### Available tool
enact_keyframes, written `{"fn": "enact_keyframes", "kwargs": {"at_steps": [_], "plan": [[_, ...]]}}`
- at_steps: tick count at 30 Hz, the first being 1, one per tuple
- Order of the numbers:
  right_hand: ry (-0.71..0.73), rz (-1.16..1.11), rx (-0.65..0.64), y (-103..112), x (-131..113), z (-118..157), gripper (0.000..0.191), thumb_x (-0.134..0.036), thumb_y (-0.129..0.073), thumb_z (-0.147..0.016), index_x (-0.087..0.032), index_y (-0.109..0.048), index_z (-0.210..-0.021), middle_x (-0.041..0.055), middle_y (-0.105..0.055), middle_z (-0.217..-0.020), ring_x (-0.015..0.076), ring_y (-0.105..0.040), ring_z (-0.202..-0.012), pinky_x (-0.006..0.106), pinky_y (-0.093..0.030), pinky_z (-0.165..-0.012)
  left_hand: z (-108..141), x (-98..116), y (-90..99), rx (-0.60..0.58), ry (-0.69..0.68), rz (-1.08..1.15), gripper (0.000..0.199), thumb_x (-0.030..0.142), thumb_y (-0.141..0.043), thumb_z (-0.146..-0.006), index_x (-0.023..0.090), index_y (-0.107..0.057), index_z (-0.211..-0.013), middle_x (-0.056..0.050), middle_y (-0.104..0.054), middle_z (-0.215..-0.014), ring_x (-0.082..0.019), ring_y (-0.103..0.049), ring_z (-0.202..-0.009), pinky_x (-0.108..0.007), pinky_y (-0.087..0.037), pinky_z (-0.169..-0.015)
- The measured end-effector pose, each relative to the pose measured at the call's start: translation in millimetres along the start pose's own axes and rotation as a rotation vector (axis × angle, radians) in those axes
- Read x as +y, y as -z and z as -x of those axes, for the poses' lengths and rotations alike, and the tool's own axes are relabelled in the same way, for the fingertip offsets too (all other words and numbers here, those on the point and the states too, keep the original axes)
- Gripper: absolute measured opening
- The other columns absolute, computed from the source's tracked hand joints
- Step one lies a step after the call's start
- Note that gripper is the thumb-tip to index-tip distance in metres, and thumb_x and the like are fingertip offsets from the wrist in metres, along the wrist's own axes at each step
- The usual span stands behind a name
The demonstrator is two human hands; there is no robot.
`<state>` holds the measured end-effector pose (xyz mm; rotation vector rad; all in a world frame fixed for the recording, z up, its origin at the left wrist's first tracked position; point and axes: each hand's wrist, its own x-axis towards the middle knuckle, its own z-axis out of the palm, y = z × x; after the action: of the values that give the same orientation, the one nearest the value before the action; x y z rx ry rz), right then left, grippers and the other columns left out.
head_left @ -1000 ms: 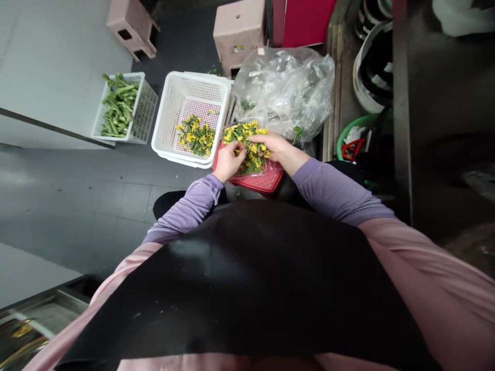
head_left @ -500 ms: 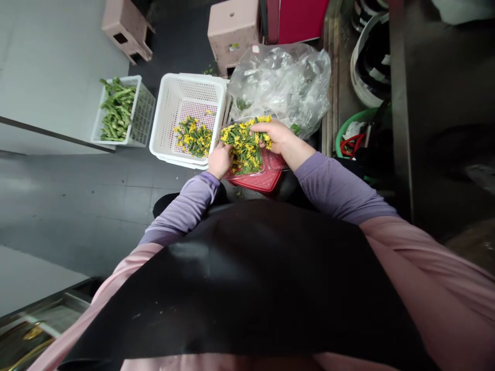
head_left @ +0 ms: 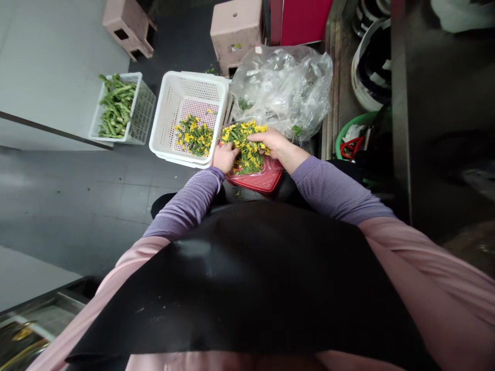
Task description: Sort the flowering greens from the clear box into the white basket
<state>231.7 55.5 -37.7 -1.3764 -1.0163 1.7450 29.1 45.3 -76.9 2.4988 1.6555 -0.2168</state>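
Note:
A heap of yellow-flowered greens point(head_left: 247, 139) lies in a clear plastic tray point(head_left: 266, 169) on a red stool or box top point(head_left: 263, 181). My right hand point(head_left: 274, 142) is closed round greens at the heap's right side, thumb on top and the other fingers partly hidden. On the left side of the heap, my left hand point(head_left: 225, 157) has its thumb and fingers bent in against the stems; its fingertips are partly covered. Just left of it stands a white plastic basket point(head_left: 162, 113) holding a smaller pile of the same greens point(head_left: 194, 136).
A crumpled clear plastic bag point(head_left: 286, 82) lies beyond the heap. Farther left, another white basket point(head_left: 141, 113) holds thick green stalks point(head_left: 117, 105). Pink stools point(head_left: 235, 31) stand behind. On the right are a green tub point(head_left: 342, 136), a white bucket point(head_left: 359, 87) and a metal edge point(head_left: 400, 103).
My left hand has moved slightly right, farther over the edge of the heap. My right hand has shifted a little left and down with its greens. The baskets look the same.

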Motion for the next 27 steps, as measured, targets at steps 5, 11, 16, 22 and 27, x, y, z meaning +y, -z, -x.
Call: {"fn": "enact_keyframes", "kwargs": {"at_steps": [5,11,16,22,27], "plan": [[0.053,0.052,0.006,3,3,-1,0.023,-0.024,-0.077,-0.073,-0.016,-0.07,-0.094,0.0104,-0.075,-0.088,0.0269,-0.072,-0.09,0.042,-0.059,-0.082,-1,0,7.0,0.069,0.012,0.097,0.027,0.023,-0.048,-0.095,0.02,-0.074,-0.099,-0.015,-0.07,-0.109,-0.03,-0.06,-0.112,-0.044,-0.036,-0.101],[0.086,0.219,-0.063,-3,10,-1,0.027,-0.015,-0.08,-0.066,-0.017,-0.069,-0.09,0.0068,-0.074,-0.087,0.0245,-0.072,-0.089,0.039,-0.058,-0.085,11,8,50.9,0.118,0.004,0.2,0.019,0.025,-0.058,-0.091,0.02,-0.076,-0.094,-0.012,-0.072,-0.102,-0.029,-0.062,-0.108,-0.044,-0.04,-0.097],[0.062,0.074,-0.168,-10,9,7,0.028,-0.013,-0.081,-0.066,-0.017,-0.069,-0.091,0.0038,-0.074,-0.087,0.022,-0.071,-0.09,0.037,-0.057,-0.088,10,20,66.1,0.231,-0.017,0.651,0.013,0.011,-0.066,-0.078,0.016,-0.072,-0.089,-0.005,-0.071,-0.088,-0.019,-0.065,-0.09,-0.034,-0.049,-0.089],[-0.133,-0.208,-0.193,-4,-1,11,0.009,-0.013,-0.071,-0.08,-0.015,-0.068,-0.088,0.004,-0.07,-0.075,0.0181,-0.067,-0.072,0.037,-0.059,-0.078,21,33,50.9,0.115,0.184,1.214,0.01,0.02,-0.062,-0.088,0.015,-0.063,-0.08,0.0,-0.064,-0.064,-0.007,-0.051,-0.048,-0.021,-0.046,-0.053],[-0.194,-0.266,-0.195,-8,-2,12,0.008,-0.01,-0.07,-0.081,-0.015,-0.069,-0.087,0.0029,-0.069,-0.07,0.015,-0.062,-0.063,0.031,-0.057,-0.064,31,43,47.0,0.101,0.235,1.208,0.015,0.019,-0.061,-0.087,0.016,-0.057,-0.073,0.001,-0.063,-0.064,-0.006,-0.047,-0.042,-0.019,-0.04,-0.046]]}}
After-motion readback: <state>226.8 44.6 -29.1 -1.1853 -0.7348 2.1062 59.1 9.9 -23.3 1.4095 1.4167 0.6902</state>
